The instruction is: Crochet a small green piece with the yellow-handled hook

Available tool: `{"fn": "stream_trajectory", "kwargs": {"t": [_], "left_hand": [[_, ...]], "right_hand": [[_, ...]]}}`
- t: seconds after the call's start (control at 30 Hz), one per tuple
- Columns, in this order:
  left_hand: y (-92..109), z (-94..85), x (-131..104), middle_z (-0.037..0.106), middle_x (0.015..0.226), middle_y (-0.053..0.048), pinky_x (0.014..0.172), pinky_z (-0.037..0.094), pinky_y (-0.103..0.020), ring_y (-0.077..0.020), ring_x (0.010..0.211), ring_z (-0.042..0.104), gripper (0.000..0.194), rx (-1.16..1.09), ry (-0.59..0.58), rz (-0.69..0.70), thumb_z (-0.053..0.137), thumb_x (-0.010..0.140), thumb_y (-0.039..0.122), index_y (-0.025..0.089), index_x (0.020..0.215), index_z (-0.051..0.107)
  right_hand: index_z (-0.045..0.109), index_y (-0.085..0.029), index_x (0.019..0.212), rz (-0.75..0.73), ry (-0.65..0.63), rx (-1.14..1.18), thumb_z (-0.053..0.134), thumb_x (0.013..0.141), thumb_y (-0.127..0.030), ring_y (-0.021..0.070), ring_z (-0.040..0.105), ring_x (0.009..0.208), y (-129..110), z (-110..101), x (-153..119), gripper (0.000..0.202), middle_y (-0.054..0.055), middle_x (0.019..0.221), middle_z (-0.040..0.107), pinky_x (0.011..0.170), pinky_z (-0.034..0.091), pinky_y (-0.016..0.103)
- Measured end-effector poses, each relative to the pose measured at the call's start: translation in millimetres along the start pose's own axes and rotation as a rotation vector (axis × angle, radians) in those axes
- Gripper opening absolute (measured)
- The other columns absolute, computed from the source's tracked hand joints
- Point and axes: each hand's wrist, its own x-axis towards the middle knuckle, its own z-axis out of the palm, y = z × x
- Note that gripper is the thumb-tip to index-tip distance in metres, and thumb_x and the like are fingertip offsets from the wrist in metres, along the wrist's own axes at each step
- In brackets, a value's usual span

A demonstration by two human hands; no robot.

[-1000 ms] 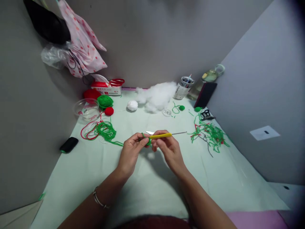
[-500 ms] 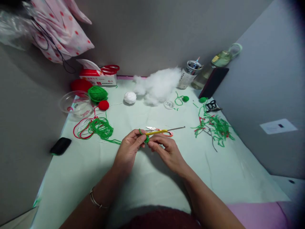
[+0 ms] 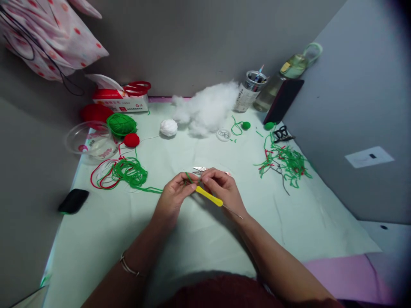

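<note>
My left hand (image 3: pixel 171 194) is closed in a pinch, with green yarn (image 3: pixel 188 177) looped at its fingertips. From beside its thumb a crochet hook (image 3: pixel 209 196) with a yellow handle slants down to the right, its thin metal end crossing in front of my right wrist. My right hand (image 3: pixel 223 188) pinches the small green crochet work at the left fingertips, which the fingers mostly hide. Partly covered behind both hands lies a pair of small scissors (image 3: pixel 199 169). A green strand runs left from my left hand to a loose yarn pile (image 3: pixel 131 172).
At the left are a green yarn ball (image 3: pixel 122 125), a red ball (image 3: pixel 131 140), a clear plastic bowl (image 3: pixel 91 141) and a black object (image 3: pixel 73 201). White stuffing (image 3: pixel 208 109) and a pencil cup (image 3: pixel 249 92) stand at the back. Yarn scraps (image 3: pixel 285 162) lie right.
The crochet hook has swung from pointing right, slightly upward, to slanting down toward my right wrist. My right fingers have moved up beside the left fingertips. The view has shifted slightly.
</note>
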Motion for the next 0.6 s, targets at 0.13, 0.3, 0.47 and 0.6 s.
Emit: {"fn": "stream_trajectory", "kwargs": {"t": [0.13, 0.3, 0.47, 0.6], "left_hand": [[0, -2.9, 2, 0.073, 0.090, -0.003, 0.089, 0.049, -0.030, -0.0174, 0.090, 0.066, 0.022, 0.004, 0.042, 0.008, 0.087, 0.071, 0.020, 0.020, 0.090, 0.075], [-1, -3.7, 3, 0.073, 0.091, -0.002, 0.089, 0.050, -0.029, -0.0166, 0.091, 0.067, 0.023, 0.016, 0.061, 0.024, 0.087, 0.074, 0.021, 0.020, 0.093, 0.074], [-7, -6.6, 5, 0.072, 0.088, -0.001, 0.083, 0.051, -0.026, -0.0139, 0.085, 0.065, 0.025, 0.038, 0.071, 0.039, 0.087, 0.074, 0.022, 0.019, 0.096, 0.075], [-11, -7.9, 5, 0.074, 0.091, -0.002, 0.090, 0.052, -0.028, -0.0152, 0.090, 0.067, 0.021, 0.079, 0.087, 0.056, 0.086, 0.076, 0.022, 0.018, 0.094, 0.076]], "right_hand": [[0.069, -0.021, 0.082, -0.020, 0.040, -0.081, 0.078, 0.088, -0.047, 0.0107, 0.051, 0.060, -2, -5, -1, 0.027, -0.003, 0.072, 0.061, 0.055, 0.041, 0.026], [0.074, -0.024, 0.094, -0.193, -0.035, -0.337, 0.075, 0.092, -0.033, 0.0124, 0.057, 0.069, 4, -5, -3, 0.009, 0.001, 0.092, 0.069, 0.064, 0.046, 0.029], [0.070, -0.024, 0.096, -0.494, -0.068, -0.742, 0.061, 0.102, -0.023, 0.0172, 0.064, 0.080, 18, -2, -4, 0.011, 0.004, 0.089, 0.071, 0.072, 0.049, 0.031], [0.064, -0.022, 0.095, -0.590, -0.038, -0.859, 0.052, 0.104, -0.016, 0.0156, 0.064, 0.076, 19, -8, -2, 0.016, 0.004, 0.086, 0.070, 0.069, 0.048, 0.028]]}}
